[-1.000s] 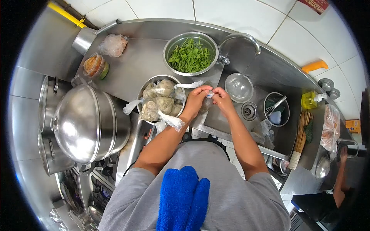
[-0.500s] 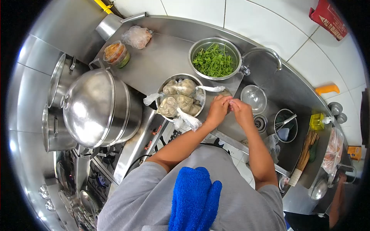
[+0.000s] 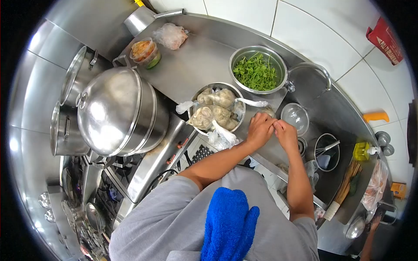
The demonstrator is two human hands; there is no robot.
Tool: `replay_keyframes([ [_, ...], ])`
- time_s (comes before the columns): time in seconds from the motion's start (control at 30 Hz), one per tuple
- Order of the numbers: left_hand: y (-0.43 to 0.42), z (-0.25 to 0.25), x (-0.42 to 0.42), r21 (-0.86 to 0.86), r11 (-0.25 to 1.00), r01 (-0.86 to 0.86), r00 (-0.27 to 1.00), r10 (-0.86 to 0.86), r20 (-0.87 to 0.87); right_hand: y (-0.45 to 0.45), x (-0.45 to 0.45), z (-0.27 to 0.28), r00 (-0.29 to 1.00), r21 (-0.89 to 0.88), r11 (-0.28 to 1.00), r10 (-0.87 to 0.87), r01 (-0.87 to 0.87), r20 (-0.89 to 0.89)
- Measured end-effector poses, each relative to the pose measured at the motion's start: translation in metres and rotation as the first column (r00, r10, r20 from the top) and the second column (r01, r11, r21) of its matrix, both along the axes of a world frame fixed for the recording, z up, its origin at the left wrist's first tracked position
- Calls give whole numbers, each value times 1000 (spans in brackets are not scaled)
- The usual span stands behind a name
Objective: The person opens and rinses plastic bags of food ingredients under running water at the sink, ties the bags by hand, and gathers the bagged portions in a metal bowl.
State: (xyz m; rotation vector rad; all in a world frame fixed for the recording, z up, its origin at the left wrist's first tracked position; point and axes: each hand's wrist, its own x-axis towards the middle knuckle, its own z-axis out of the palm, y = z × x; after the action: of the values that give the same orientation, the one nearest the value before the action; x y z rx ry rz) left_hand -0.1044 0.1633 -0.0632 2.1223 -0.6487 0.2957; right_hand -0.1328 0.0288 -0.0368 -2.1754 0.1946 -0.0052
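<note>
My left hand (image 3: 261, 130) and my right hand (image 3: 286, 135) meet over the near edge of the counter by the sink, fingers closed in a pinch. What they grip is mostly hidden under the fingers. Just beyond my left hand a small part of a greyish, see-through bundle (image 3: 270, 111) shows. Left of the hands stands a metal bowl (image 3: 241, 93) with several knotted plastic bags (image 3: 222, 114) of pale, lumpy food. Some of the twisted bag ends hang over its rim.
Behind lies a metal bowl (image 3: 233, 71) of cut green leaves (image 3: 257, 71). The sink (image 3: 322, 182) on the right holds a clear bowl (image 3: 295, 119) and a pot with a whisk (image 3: 327, 148). A large lidded steamer pot (image 3: 113, 113) stands left. A faucet (image 3: 324, 74) arches over the sink.
The view has shifted, so the counter things sit further right in it. Both hands stay together in a pinch beside the bowl of bags, with only slight finger movement.
</note>
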Motion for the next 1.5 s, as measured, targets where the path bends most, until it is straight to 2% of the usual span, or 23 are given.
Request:
replay_keyframes([
  [0.1, -2, -6, 1, -6, 1000, -27, 1000, 27, 7, -3, -2, 10, 999, -59, 998, 35, -34, 18],
  [0.23, 2, -9, 1, 10, 999, -44, 999, 44, 10, -3, -3, 10, 1000, -30, 999, 13, -13, 18],
  [0.3, 7, -9, 4, 17, 999, -30, 999, 30, 38, -4, -3, 6, 999, 68, 998, -2, 5, -41],
  [0.5, 14, -11, 8, 22, 1000, -14, 994, 12, 111, -14, -6, 8, 993, 276, 954, -105, 118, -62],
  [0.57, 17, -10, 8, 48, 999, 19, 990, -25, 135, -20, -9, 11, 993, 276, 956, -84, 103, -78],
  [0.73, 21, -6, 6, 89, 994, 61, 984, -75, 160, -12, -18, 45, 990, 243, 966, -53, 84, -130],
  [0.8, 20, -1, 6, 43, 995, 85, 983, -91, 158, -8, -22, 55, 995, 230, 970, -61, 76, -73],
  [0.87, 16, 9, 2, 28, 996, 80, 985, -83, 153, -6, -24, 71, 996, 309, 947, -78, 88, -45],
  [0.93, 8, 38, -1, -60, 992, 113, 992, -109, 67, -12, -24, 99, 994, 381, 919, -104, 105, -23],
  [1.0, 5, 68, -10, -102, 982, 159, 987, -155, 43, -24, -25, 134, 999, 284, 959, 25, -12, -40],
  [1.03, 7, 88, -18, -245, 948, 201, 954, -247, -170, -27, -28, 144, 999, 285, 959, 14, -1, -42],
  [1.07, 10, 107, -22, -390, 897, 206, 864, -354, -357, -30, -31, 153, 998, 349, 936, 20, -42, 67],
  [1.1, 16, 122, -22, -394, 894, 214, 859, -364, -359, -34, -35, 159, 984, 405, 910, 19, -89, 176],
  [1.17, 41, 149, -19, -273, 916, 295, 837, -386, -388, -53, -46, 161, 979, 403, 911, 0, -84, 206],
  [1.23, 66, 168, -13, -238, 912, 333, 879, -392, -271, -80, -62, 152, 978, 382, 923, -42, -41, 207],
  [1.27, 82, 175, -9, -127, 942, 310, 915, -332, -229, -87, -68, 145, 978, 377, 926, -80, 1, 193],
  [1.3, 89, 199, -13, -37, 981, 190, 945, -193, -265, -99, -76, 139, 986, 355, 934, -97, 42, 138],
  [1.33, 99, 196, -9, 9, 992, 127, 967, -121, -224, -116, -90, 134, 988, 325, 940, -137, 106, 74],
  [1.37, 104, 196, -8, -13, 999, 50, 963, -51, -265, -130, -105, 126, 981, 255, 954, -183, 160, 70],
  [1.4, 111, 192, -4, -18, 999, 41, 952, -44, -303, -145, -116, 116, 974, 185, 963, -213, 197, 71],
  [1.43, 116, 181, 5, 17, 996, 86, 966, -79, -245, -163, -129, 108, 962, 160, 953, -268, 257, 51],
  [1.47, 113, 177, 5, 90, 995, 37, 947, -6, -320, -176, -139, 99, 941, 110, 935, -339, 337, 0],
  [1.5, 119, 164, 9, 301, 949, 90, 968, -12, -252, -183, -146, 88, 917, 66, 915, -397, 398, -40],
])
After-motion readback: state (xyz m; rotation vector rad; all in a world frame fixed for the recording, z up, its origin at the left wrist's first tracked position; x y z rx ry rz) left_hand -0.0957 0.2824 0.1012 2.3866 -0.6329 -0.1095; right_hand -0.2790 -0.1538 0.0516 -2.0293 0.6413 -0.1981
